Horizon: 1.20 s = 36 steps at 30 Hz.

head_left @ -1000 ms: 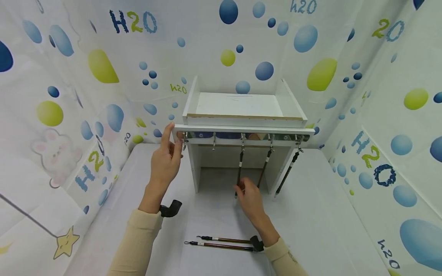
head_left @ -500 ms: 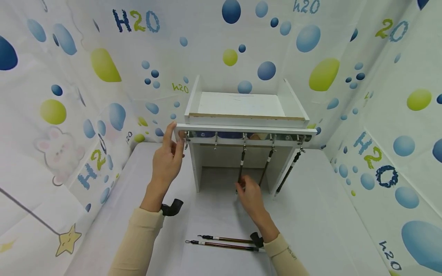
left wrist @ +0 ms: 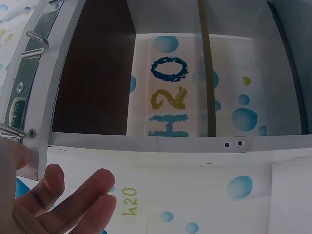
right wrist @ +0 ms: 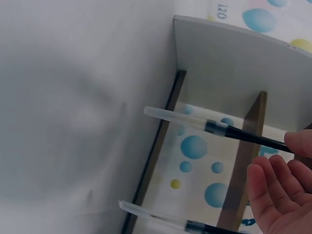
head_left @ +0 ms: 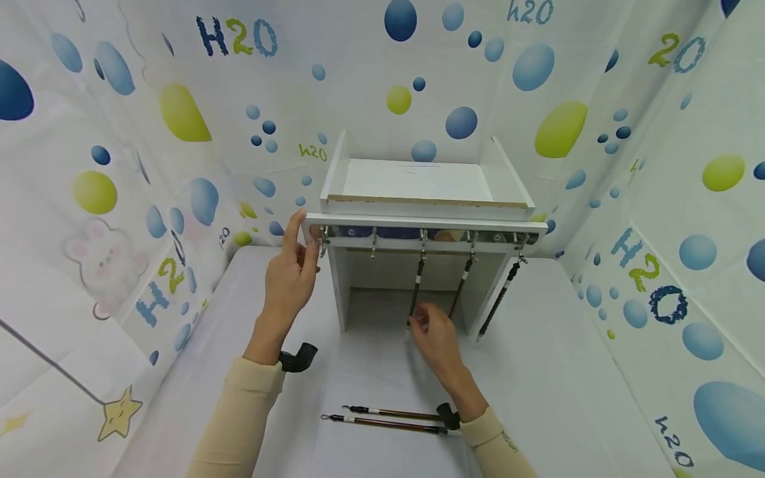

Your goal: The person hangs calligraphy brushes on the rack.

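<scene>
Three long-handled paintbrushes hang tip-down from hooks on a metal-faced rail (head_left: 358, 223) along the front of a white cabinet. My left hand (head_left: 289, 275) grips the left end of that rail; in the left wrist view its other fingers (left wrist: 100, 183) extend loosely away from the frame. At the middle hanging paintbrush (head_left: 418, 282), my right hand (head_left: 436, 338) pinches the lower part of the dark handle. The right wrist view shows the thumb over this handle, the other fingers (right wrist: 261, 192) loosely bent below, and a whitish tip (right wrist: 175, 117) pointing away.
Two more paintbrushes (head_left: 388, 425) lie side by side on the white table (head_left: 370, 362), near my right wrist. The other hanging paintbrushes (head_left: 462, 285) are right of the held one. Two hooks (head_left: 374, 244) at the left bear no brush. The cabinet (head_left: 340, 292) stands open-fronted.
The head view has shifted slightly. My right hand stays at the middle hanging paintbrush with only a tiny movement. The left hand keeps its place on the rail.
</scene>
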Available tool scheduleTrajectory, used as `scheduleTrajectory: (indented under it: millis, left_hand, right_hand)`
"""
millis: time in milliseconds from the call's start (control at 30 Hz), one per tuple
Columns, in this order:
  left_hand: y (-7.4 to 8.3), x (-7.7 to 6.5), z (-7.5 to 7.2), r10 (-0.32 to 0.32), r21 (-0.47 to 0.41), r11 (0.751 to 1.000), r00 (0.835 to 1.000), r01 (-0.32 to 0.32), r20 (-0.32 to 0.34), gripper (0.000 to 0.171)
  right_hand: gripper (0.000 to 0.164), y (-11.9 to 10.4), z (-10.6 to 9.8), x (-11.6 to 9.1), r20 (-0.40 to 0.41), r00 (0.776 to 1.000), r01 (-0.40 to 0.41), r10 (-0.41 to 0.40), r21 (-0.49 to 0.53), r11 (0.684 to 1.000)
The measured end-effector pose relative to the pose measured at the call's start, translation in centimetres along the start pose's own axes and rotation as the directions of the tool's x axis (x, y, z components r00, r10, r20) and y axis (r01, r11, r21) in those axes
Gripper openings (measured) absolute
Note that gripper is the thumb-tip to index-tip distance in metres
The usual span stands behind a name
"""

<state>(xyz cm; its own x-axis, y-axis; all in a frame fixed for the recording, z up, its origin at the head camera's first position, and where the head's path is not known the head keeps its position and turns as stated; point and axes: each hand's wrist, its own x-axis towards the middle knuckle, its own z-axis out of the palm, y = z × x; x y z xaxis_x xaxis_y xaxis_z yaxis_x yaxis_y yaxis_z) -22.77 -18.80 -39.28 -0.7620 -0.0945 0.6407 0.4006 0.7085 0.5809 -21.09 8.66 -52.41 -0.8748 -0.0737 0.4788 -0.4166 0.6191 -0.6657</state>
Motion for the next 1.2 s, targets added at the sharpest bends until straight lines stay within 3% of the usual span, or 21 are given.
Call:
scheduleTrajectory:
  millis: [167, 300, 433, 633, 800, 1000, 1100, 1200]
  left_hand:
    - [-0.1, 0.0, 0.0, 0.004, 0.015, 1.000, 1.000, -0.004, 0.005, 0.054]
    - [0.0, 0.1, -0.1, 0.009, 0.029, 1.000, 1.000, -0.009, 0.002, 0.053]
    - [0.2, 0.2, -0.3, 0.017, 0.046, 0.999, 1.000, -0.016, -0.016, 0.052]
    - [0.2, 0.3, -0.6, 0.022, 0.055, 0.998, 0.999, -0.020, -0.024, 0.051]
    - [0.3, 0.3, -0.7, 0.037, 0.064, 0.997, 0.999, -0.035, -0.020, 0.049]
    - [0.5, 0.3, -1.1, 0.041, 0.061, 0.997, 0.999, -0.040, -0.021, 0.048]
    - [0.6, 0.3, -1.2, 0.032, 0.061, 0.998, 0.999, -0.031, -0.015, 0.047]
    - [0.7, 0.4, -1.5, 0.023, 0.063, 0.998, 1.000, -0.022, -0.011, 0.046]
  right_hand:
    - [0.028, -0.5, -1.5, -0.3, -0.036, 0.999, 0.022, -0.022, 0.010, 1.000]
    - [0.028, -1.4, -3.6, -0.3, -0.085, 0.987, 0.136, -0.138, -0.027, 0.990]
    - [0.026, -2.5, -6.3, 0.1, -0.139, 0.954, 0.258, -0.265, -0.064, 0.964]
    - [0.025, -4.6, -11.1, 1.5, -0.238, 0.895, 0.354, -0.377, -0.132, 0.926]
    - [0.023, -5.6, -15.3, 3.6, -0.327, 0.854, 0.362, -0.406, -0.187, 0.913]
    - [0.021, -5.0, -18.9, 7.1, -0.425, 0.821, 0.304, -0.381, -0.239, 0.922]
    - [0.022, -4.3, -19.8, 8.5, -0.425, 0.831, 0.266, -0.358, -0.262, 0.928]
    - [0.024, -3.6, -20.2, 9.5, -0.389, 0.859, 0.237, -0.331, -0.271, 0.933]
